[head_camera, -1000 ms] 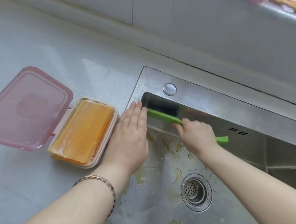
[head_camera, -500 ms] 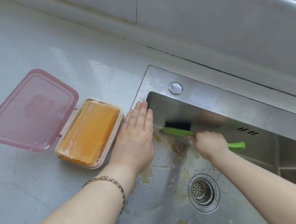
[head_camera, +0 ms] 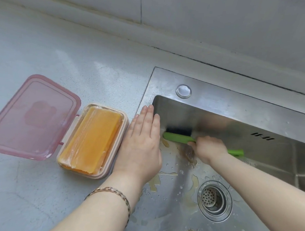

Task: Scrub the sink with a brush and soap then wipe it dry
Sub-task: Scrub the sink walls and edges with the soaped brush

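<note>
**Scrubbing in hand at the sink's far left corner**

The brush [head_camera: 178, 137], with a green handle and dark bristles, lies just right of the frame's centre. Its head is pressed where the sink [head_camera: 219, 101] floor meets the rear wall, close to the basin's left corner. The right hand [head_camera: 208, 149] is clenched round the middle of the handle, and the handle's tail sticks out to the right past the wrist. Yellow-brown residue [head_camera: 188, 153] sits on the floor just below the bristles. More patches and water drops trail down the frame toward the drain strainer [head_camera: 212, 199] at lower right.

The left hand [head_camera: 141, 146] grasps nothing. It lies flat with fingers straight on the sink's left rim, as if bracing, and a bracelet [head_camera: 112, 192] shows at the wrist. Just beside it at centre-left, the soap [head_camera: 92, 138] is an orange bar in its box [head_camera: 123, 131], with the pink lid [head_camera: 31, 116] swung open over the countertop [head_camera: 80, 58].

This looks like the scrubbing step, and not far along, since most of the stains remain and I can make out no lather. The next move probably calls for firm strokes across the residue patch, then down toward the strainer, perhaps with more soap on the bristles. Wiping dry is a later step, and no cloth is in view.
</note>
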`<move>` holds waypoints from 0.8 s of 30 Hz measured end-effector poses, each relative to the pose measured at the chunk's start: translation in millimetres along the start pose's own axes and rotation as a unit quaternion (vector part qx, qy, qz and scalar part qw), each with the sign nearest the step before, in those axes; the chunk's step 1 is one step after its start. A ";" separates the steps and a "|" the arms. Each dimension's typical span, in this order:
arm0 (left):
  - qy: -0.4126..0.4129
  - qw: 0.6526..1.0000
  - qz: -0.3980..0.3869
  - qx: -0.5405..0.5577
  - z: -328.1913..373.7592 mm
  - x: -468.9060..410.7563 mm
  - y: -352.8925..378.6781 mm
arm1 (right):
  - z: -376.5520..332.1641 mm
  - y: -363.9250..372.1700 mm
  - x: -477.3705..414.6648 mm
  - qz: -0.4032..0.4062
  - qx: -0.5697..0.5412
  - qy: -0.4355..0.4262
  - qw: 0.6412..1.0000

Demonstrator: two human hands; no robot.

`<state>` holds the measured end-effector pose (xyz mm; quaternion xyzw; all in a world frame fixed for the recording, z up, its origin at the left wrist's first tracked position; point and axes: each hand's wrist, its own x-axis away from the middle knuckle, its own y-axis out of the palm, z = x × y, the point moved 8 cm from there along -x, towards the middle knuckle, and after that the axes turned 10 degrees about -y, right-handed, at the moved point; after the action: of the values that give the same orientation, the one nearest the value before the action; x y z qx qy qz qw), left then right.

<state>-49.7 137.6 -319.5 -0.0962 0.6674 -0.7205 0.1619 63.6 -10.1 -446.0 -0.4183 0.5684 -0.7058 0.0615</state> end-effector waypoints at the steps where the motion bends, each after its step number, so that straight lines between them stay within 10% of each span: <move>1: 0.001 1.000 0.004 -0.001 0.7 -0.4 -0.1 | -11.4 -6.0 -9.5 0.019 0.001 -0.021 1.000; 17: 0.000 1.000 0.013 -0.010 0.4 -0.7 -2.4 | -15.7 11.1 -4.1 -0.012 -0.068 0.018 0.997; 24: 0.000 1.000 0.006 -0.004 -0.3 -0.4 -0.7 | -19.2 -67.3 26.4 0.180 -0.101 -0.019 0.978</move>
<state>-49.5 138.0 -318.8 -0.0927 0.6712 -0.7165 0.1658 60.2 12.8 -374.9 -0.3265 0.7016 -0.6141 0.1552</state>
